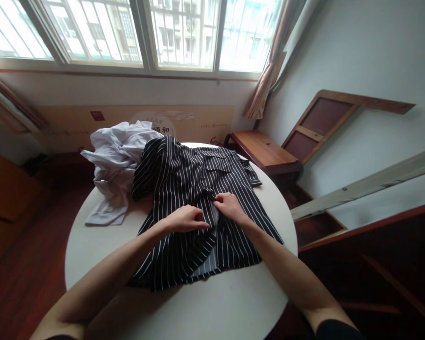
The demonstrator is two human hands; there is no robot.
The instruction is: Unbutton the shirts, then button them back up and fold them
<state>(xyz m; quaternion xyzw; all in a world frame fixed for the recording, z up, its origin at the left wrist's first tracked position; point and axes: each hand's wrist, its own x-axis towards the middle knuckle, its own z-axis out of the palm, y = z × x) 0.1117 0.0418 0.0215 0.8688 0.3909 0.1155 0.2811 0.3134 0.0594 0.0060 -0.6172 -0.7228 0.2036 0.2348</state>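
A black shirt with white stripes (177, 177) is spread on a round white table (102, 245), its hem toward me. The front edges part in the lower half, showing a grey inner side. My right hand (230, 206) pinches the shirt's front edge near the middle. Just left of it, my left hand (187, 218) rests over the other front panel, thumb and finger apart with a gap between them. Whether its lower fingers touch the cloth is hard to make out. Flap-like details show on the upper right of the shirt's chest.
A crumpled pale grey garment (118, 151) lies at the table's far left, one part hanging toward me. Behind on the right stand a low wooden bench (264, 147) and a tilted wooden frame (320, 120). Barred windows (184, 33) and a printed cardboard panel (205, 120) line the far wall.
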